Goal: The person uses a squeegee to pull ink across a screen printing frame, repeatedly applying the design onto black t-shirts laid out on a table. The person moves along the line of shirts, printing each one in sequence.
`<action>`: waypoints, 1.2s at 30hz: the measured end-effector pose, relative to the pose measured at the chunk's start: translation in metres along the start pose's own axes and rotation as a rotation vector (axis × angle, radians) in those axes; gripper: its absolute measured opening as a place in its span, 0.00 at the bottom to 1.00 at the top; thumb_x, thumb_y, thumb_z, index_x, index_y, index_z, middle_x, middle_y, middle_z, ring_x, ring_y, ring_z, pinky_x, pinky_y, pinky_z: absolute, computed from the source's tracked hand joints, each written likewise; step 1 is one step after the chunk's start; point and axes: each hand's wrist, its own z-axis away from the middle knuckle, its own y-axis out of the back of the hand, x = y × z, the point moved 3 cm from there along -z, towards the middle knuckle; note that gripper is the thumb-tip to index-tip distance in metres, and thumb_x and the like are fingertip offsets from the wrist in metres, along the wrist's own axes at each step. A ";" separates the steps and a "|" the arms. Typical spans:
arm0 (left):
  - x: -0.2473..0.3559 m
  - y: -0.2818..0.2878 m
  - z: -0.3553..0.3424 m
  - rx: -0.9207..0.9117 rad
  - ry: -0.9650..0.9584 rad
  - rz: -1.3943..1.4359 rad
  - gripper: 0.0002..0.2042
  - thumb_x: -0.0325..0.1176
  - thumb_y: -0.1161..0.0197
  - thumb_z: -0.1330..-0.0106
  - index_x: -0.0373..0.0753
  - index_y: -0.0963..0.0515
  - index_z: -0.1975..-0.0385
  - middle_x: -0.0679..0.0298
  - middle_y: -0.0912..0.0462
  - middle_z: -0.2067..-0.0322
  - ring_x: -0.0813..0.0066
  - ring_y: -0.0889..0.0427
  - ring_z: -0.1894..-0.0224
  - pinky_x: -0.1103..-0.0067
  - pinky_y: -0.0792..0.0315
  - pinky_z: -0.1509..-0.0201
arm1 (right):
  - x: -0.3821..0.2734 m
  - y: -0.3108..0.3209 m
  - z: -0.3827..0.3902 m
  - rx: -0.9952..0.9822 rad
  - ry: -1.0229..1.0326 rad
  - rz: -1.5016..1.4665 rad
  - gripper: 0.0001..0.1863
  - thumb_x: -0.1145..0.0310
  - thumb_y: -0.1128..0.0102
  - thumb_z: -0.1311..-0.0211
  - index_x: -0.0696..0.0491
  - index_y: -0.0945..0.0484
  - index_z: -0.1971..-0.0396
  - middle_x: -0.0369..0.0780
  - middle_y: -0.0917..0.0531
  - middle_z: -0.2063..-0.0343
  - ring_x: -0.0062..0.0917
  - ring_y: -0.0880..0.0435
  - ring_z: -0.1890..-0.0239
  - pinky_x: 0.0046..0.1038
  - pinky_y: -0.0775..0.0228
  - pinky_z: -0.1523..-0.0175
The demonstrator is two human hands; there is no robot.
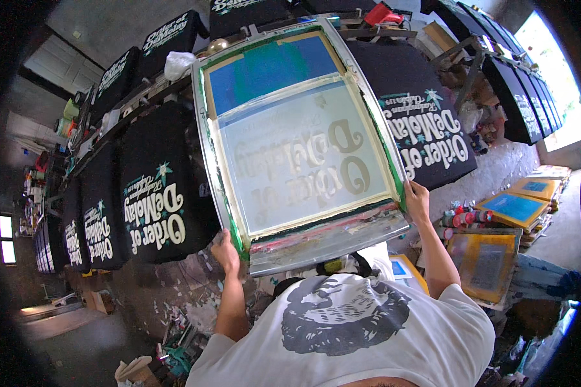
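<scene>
A large screen-printing frame point(284, 213) with metal edges, pale mesh and a blue-green band at its far end is held up between my hands, tilted, over the row of printed shirts. My left hand point(227, 253) is closed on its near left corner. Toward the near right corner, my right hand point(416, 200) grips the frame's side, fingers partly hidden behind the edge. Lettering shows faintly through the mesh; whether it is the stencil or a print beneath, I cannot tell. A black shirt with pale lettering point(153, 209) lies left of the frame, another black shirt point(410, 109) to its right.
More black shirts point(174, 35) hang on boards along the far rack. A red tool point(382, 14) and a crumpled white bag point(179, 64) sit on the rail. Several paint pots point(465, 216) and stacked screens point(516, 206) stand at right. Scraps litter the floor.
</scene>
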 end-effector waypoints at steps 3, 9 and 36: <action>0.019 -0.054 0.030 0.049 -0.117 0.049 0.19 0.39 0.36 0.27 0.27 0.18 0.75 0.71 0.25 0.81 0.80 0.32 0.76 0.74 0.39 0.71 | 0.037 0.038 -0.040 0.005 0.018 -0.005 0.20 0.59 0.43 0.27 0.60 0.17 0.50 0.51 0.15 0.74 0.14 0.21 0.68 0.28 0.27 0.63; 0.044 -0.181 0.127 -0.020 -0.079 0.069 0.23 0.41 0.37 0.27 0.29 0.26 0.80 0.73 0.32 0.82 0.81 0.39 0.77 0.74 0.43 0.72 | 0.127 0.148 -0.119 0.121 0.151 0.023 0.19 0.58 0.43 0.27 0.60 0.16 0.52 0.48 0.18 0.78 0.18 0.21 0.73 0.29 0.28 0.63; 0.076 -0.374 0.289 -0.064 0.000 -0.156 0.22 0.44 0.36 0.31 0.25 0.20 0.74 0.53 0.18 0.80 0.68 0.22 0.75 0.67 0.31 0.65 | 0.279 0.338 -0.235 -0.020 0.022 0.057 0.18 0.61 0.44 0.28 0.63 0.16 0.57 0.41 0.15 0.76 0.17 0.22 0.70 0.28 0.28 0.62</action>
